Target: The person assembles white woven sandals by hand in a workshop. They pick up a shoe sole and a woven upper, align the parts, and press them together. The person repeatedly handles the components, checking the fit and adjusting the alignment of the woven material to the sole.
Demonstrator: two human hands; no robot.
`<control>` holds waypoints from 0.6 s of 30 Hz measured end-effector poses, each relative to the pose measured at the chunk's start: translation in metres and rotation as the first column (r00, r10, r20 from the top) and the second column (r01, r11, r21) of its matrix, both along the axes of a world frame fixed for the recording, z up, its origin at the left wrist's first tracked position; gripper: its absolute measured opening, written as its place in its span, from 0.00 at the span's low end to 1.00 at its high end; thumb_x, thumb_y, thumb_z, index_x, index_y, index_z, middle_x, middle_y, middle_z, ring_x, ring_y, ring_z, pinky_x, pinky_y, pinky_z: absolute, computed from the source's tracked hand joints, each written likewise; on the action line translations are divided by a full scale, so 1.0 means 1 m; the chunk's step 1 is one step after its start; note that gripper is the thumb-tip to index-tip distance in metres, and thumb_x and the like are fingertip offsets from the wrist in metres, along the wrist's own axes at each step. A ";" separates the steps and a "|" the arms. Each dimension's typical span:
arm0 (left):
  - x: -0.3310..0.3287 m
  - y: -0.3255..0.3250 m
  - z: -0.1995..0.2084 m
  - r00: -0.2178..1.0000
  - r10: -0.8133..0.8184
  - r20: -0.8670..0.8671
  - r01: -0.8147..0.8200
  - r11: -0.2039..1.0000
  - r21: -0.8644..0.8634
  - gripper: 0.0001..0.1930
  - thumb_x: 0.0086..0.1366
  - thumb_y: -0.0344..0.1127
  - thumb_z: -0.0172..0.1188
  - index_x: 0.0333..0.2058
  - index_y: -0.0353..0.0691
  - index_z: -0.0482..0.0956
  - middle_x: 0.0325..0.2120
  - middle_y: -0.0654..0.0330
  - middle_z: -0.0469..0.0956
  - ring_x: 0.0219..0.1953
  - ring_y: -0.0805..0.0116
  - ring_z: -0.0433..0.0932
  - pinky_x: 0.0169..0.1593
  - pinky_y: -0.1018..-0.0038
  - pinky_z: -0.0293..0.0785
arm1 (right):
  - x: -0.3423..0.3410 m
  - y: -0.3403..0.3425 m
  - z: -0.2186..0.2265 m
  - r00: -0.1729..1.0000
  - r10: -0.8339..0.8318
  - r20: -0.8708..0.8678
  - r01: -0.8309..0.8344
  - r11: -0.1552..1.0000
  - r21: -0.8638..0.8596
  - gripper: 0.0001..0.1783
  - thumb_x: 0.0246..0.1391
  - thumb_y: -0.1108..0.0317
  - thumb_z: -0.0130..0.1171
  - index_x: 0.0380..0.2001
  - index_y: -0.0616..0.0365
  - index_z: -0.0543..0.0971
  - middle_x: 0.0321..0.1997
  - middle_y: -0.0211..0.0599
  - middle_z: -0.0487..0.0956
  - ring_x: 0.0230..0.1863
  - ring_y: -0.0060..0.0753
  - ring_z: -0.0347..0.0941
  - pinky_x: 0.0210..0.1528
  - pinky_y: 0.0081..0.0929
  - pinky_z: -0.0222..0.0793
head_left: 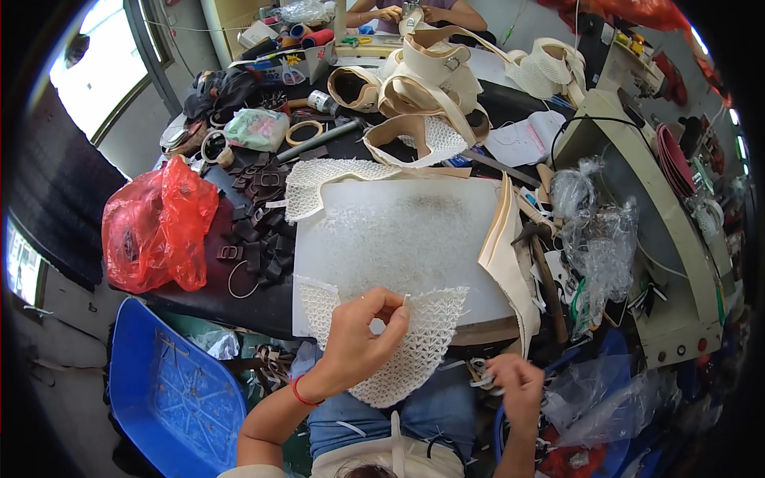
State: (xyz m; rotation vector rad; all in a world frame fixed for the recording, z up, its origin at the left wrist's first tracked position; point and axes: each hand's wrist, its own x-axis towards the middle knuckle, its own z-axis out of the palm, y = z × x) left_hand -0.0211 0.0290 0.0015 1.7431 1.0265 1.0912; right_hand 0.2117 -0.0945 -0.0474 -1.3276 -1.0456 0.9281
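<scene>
- Left hand (358,338) pinched the upper edge of a cream woven mesh panel (414,342), which hung from the white work board (398,231) over the lap.
- Right hand (516,381) gripped scissors (480,374) just beside the panel.
- Panel appeared light, soft and floppy; hold at the edges.
- Dark buckled straps (259,231), a hammer (542,271) and a red plastic bag (155,227) crowded the board.

Premises present as a small shoe-making workshop. A crowded dark workbench (239,299) carries a white work board (398,231), cream woven mesh uppers (335,179), unfinished strap sandals (430,72), loose dark buckles (259,231), thread spools (311,36), a hammer (542,263) and a stitching machine (645,215). A second person (414,12) works opposite.
</scene>
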 end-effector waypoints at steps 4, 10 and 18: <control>0.008 -0.009 -0.010 0.998 0.055 0.003 -0.055 0.997 0.062 0.07 0.58 0.28 0.59 0.32 0.30 0.77 0.24 0.56 0.79 0.28 0.72 0.79 0.33 0.78 0.73 | -0.066 0.014 0.029 0.999 -0.019 -0.041 0.019 1.000 0.016 0.12 0.52 0.70 0.58 0.37 0.68 0.74 0.37 0.41 0.78 0.39 0.27 0.74 0.43 0.26 0.69; -0.011 -0.010 -0.003 0.969 0.187 -0.164 -0.111 0.915 0.388 0.18 0.54 0.31 0.64 0.44 0.32 0.74 0.37 0.48 0.77 0.40 0.57 0.77 0.41 0.70 0.73 | -0.082 0.050 0.026 0.993 0.001 -0.121 -0.003 1.000 -0.016 0.11 0.57 0.70 0.54 0.41 0.66 0.75 0.33 0.28 0.78 0.31 0.11 0.68 0.33 0.12 0.64; -0.074 -0.005 -0.038 0.896 0.376 0.237 -0.283 0.894 -0.348 0.16 0.67 0.37 0.48 0.48 0.33 0.70 0.38 0.61 0.75 0.36 0.78 0.74 0.36 0.83 0.71 | -0.056 0.061 0.015 0.973 -0.019 -0.229 0.017 1.000 -0.010 0.09 0.58 0.66 0.53 0.37 0.61 0.76 0.27 0.24 0.75 0.26 0.11 0.66 0.27 0.13 0.64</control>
